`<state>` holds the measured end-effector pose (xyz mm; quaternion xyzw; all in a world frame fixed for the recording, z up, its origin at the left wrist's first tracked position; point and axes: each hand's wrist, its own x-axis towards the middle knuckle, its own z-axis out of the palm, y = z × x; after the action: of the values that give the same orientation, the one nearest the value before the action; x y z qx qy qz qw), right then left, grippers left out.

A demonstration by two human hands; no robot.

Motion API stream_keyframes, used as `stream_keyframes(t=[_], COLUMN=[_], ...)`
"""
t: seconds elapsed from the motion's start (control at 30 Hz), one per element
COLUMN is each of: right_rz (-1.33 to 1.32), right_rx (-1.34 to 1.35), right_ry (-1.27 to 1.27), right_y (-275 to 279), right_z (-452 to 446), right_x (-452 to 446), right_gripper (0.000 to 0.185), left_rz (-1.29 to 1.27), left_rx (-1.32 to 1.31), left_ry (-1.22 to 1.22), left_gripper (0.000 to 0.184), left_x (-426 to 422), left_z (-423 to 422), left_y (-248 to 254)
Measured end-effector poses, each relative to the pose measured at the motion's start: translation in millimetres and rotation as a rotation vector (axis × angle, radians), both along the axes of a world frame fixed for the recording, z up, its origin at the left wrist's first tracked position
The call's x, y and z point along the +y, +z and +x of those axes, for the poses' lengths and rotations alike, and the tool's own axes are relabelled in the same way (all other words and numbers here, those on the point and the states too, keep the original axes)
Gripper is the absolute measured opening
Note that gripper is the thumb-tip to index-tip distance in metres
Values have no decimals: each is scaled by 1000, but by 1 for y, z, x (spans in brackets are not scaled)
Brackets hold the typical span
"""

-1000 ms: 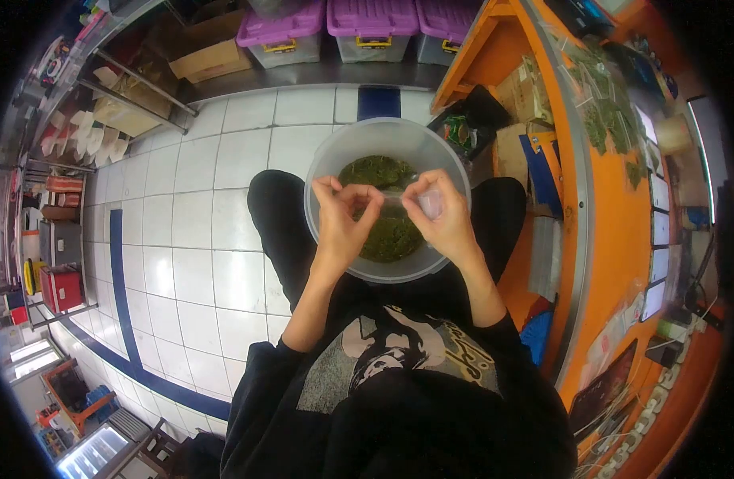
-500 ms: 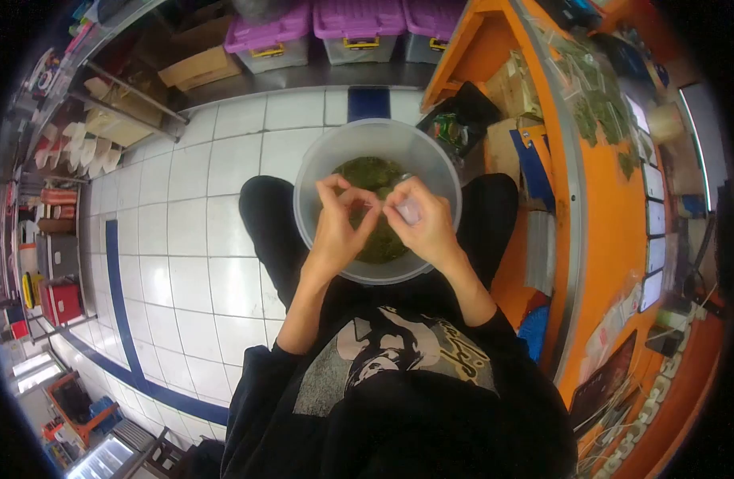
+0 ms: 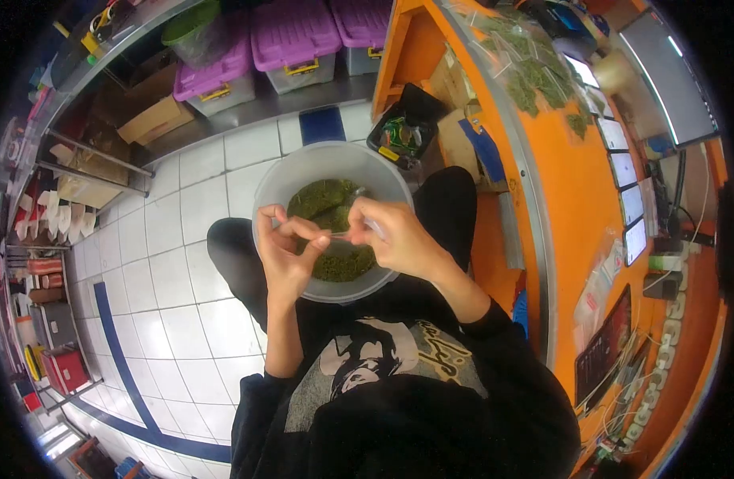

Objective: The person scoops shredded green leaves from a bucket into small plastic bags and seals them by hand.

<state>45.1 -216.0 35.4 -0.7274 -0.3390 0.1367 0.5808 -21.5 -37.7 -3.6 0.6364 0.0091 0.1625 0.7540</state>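
Between my knees stands a translucent plastic bucket [image 3: 273, 191] with dark green, crumbly plant material [image 3: 343, 267] in its bottom. Over its opening, my left hand [image 3: 285, 262] pinches one end of a small clear plastic bag [image 3: 340, 235] between thumb and forefinger, the other fingers curled. The bag's other end is in the closed fingers of my right hand [image 3: 403, 239], where whitish plastic shows beside the thumb. A thin strip of it stretches between both hands. My fingers cover most of the bag, so its contents cannot be made out.
Along the right runs an orange counter [image 3: 570, 239] with clear bags of green leafy material [image 3: 534, 76] and several phones [image 3: 622, 172]. A black crate [image 3: 403, 132] stands beyond the bucket. Purple-lidded bins [image 3: 295, 40] line the back shelf; white tiles [image 3: 175, 279] cover the floor.
The view has shifted, so the bucket appears further left and lower. My hands have turned, and the plastic that hung by my right hand is now stretched between both hands' fingers.
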Motion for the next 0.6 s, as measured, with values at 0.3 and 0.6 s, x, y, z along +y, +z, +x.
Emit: stream_keyframes(t=[0.3, 0.6], right_rz=[825, 687], right_rx=[92, 521], right_ry=[-791, -397], right_y=[45, -14], right_z=[38, -16], right_x=[-100, -9], right_gripper=[22, 35], left_rz=[-3, -22], left_rx=[-58, 28], left_ry=[35, -186], left_gripper=[41, 29], left_x=[-4, -33], left_z=[4, -5], left_y=[26, 14])
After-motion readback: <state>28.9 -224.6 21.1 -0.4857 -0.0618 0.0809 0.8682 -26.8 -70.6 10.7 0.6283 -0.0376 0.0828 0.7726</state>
